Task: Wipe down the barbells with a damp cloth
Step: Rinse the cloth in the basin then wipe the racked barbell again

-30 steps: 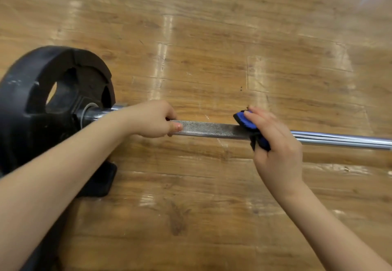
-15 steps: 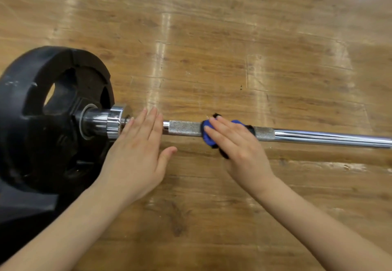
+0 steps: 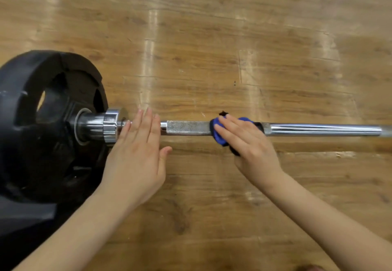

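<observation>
A chrome barbell bar (image 3: 318,130) lies across the wooden floor, its knurled section (image 3: 186,128) showing between my hands. A black weight plate (image 3: 31,122) sits on its left end behind a shiny collar (image 3: 110,124). My right hand (image 3: 248,143) presses a blue and black cloth (image 3: 218,136) onto the bar, wrapped around the knurled part. My left hand (image 3: 137,149) lies flat with fingers together and straight, resting over the bar just right of the collar, holding nothing.
The wooden plank floor (image 3: 212,48) stretches all around with glare streaks. A dark object (image 3: 21,213) sits at the lower left below the plate.
My left hand let go of the bar and opened flat onto it. My right hand slid the cloth leftward along the knurling, then stayed nearly still over the last half second.
</observation>
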A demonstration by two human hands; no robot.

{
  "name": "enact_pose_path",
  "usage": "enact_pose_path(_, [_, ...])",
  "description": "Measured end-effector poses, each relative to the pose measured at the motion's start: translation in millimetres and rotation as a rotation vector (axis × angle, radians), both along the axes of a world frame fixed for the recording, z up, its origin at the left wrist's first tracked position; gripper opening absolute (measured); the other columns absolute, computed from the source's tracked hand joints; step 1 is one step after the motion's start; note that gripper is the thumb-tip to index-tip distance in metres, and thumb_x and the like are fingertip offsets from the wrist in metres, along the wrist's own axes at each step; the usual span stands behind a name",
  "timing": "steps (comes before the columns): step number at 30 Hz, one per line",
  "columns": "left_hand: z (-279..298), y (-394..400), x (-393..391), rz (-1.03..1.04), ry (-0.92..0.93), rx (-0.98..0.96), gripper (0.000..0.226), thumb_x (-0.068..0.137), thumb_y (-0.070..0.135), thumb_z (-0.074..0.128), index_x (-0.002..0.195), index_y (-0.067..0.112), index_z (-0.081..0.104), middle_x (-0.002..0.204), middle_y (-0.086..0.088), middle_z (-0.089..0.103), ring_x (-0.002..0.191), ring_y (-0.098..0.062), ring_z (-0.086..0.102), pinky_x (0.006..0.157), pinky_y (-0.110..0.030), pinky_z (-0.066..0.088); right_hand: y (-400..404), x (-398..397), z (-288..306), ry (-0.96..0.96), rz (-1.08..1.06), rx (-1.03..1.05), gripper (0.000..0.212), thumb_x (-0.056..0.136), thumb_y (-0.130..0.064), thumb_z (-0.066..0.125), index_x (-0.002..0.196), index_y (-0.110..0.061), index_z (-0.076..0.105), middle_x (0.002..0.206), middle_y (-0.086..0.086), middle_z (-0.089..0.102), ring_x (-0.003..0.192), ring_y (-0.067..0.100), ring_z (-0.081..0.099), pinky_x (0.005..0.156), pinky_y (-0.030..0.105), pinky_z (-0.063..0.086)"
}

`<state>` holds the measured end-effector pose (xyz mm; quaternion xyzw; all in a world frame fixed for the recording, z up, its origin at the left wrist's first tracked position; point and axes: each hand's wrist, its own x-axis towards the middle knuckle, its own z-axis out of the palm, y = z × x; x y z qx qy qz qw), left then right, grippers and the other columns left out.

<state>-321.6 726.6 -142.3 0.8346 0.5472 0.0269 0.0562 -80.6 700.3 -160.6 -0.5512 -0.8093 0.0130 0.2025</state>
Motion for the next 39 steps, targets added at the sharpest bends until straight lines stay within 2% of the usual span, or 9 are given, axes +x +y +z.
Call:
enact_pose_path(5, [-1,0,1,-0.019,0.026,0.037,0.066,0.094,0.038,0.028,0.137,-0.011,0.041,0.144,-0.028,0.04,0.134,-0.041,0.038,0.109,-0.043,0.017,-8,18,17,0.005,-0.261,0.034,0.048,0.076,0.005,0.035,0.112,0.004,0.066,0.118,0.021,0.063,0.115,0.023,0.05,0.108,0.021,0.026])
enact_pose_path(11, [-2,-1,5,0.009,0.021,0.035,0.069,0.093,0.041,0.027,0.137,-0.011,0.041,0.143,-0.028,0.04,0.134,-0.04,0.038,0.11,-0.043,0.017,26,-56,7,-0.027,0.098,0.017,0.042,0.088,0.001,0.034,0.118,0.004,0.063,0.122,0.021,0.062,0.114,0.037,0.058,0.095,0.047,0.047])
enact_pose_path(15, [0,-1,4,0.015,0.004,0.015,0.067,0.093,0.039,0.029,0.137,-0.011,0.042,0.143,-0.027,0.041,0.134,-0.039,0.038,0.11,-0.043,0.018,1,1,-4,0.008,0.002,-0.024,0.048,0.101,-0.007,0.019,0.121,0.002,0.061,0.127,0.017,0.059,0.118,0.032,0.055,0.097,0.046,0.044])
enact_pose_path(19, [0,-2,10,0.05,0.019,-0.009,0.07,0.095,0.043,0.026,0.134,-0.013,0.043,0.141,-0.029,0.042,0.133,-0.042,0.039,0.109,-0.045,0.017,-9,34,1,0.025,-0.121,0.045,0.045,0.088,0.007,0.031,0.123,-0.003,0.057,0.124,0.017,0.061,0.12,0.027,0.051,0.103,0.04,0.038])
enact_pose_path(23, [8,0,23,0.099,0.103,-0.094,0.084,0.098,0.052,0.007,0.131,-0.014,0.047,0.135,-0.033,0.047,0.128,-0.05,0.041,0.107,-0.048,0.018,2,8,-3,0.022,-0.012,0.023,0.046,0.099,-0.002,0.02,0.119,0.0,0.062,0.125,0.018,0.06,0.121,0.029,0.048,0.104,0.038,0.034])
enact_pose_path(28, [41,8,55,-0.037,0.202,-0.234,0.079,0.097,0.053,0.014,0.123,-0.007,0.058,0.123,-0.029,0.059,0.118,-0.044,0.055,0.104,-0.048,0.033,-12,42,25,0.029,-0.058,-0.146,0.05,0.073,0.001,0.033,0.11,-0.001,0.068,0.116,0.016,0.066,0.112,0.028,0.055,0.097,0.039,0.038])
enact_pose_path(32, [67,24,108,-0.203,0.189,-0.247,0.068,0.086,0.043,0.03,0.119,-0.008,0.061,0.122,-0.027,0.061,0.115,-0.041,0.058,0.094,-0.05,0.047,2,77,69,0.026,-0.077,-0.212,0.051,0.072,-0.001,0.033,0.119,-0.005,0.053,0.113,0.017,0.066,0.105,0.032,0.06,0.094,0.035,0.039])
enact_pose_path(35, [90,48,156,-0.277,0.24,-0.26,0.071,0.096,0.043,0.013,0.145,-0.006,0.03,0.151,-0.026,0.028,0.142,-0.037,0.025,0.115,-0.043,0.021,30,103,97,-0.005,-0.107,-0.22,0.051,0.071,-0.005,0.034,0.113,0.0,0.064,0.112,0.017,0.067,0.102,0.032,0.063,0.091,0.035,0.041])
enact_pose_path(39, [119,79,207,-0.179,0.332,-0.333,0.063,0.104,0.039,0.015,0.151,0.001,-0.004,0.16,-0.016,-0.003,0.147,-0.029,-0.007,0.117,-0.038,-0.005,60,138,124,-0.101,-0.1,-0.324,0.048,0.07,-0.004,0.038,0.106,0.001,0.068,0.107,0.017,0.068,0.095,0.033,0.067,0.075,0.039,0.055])
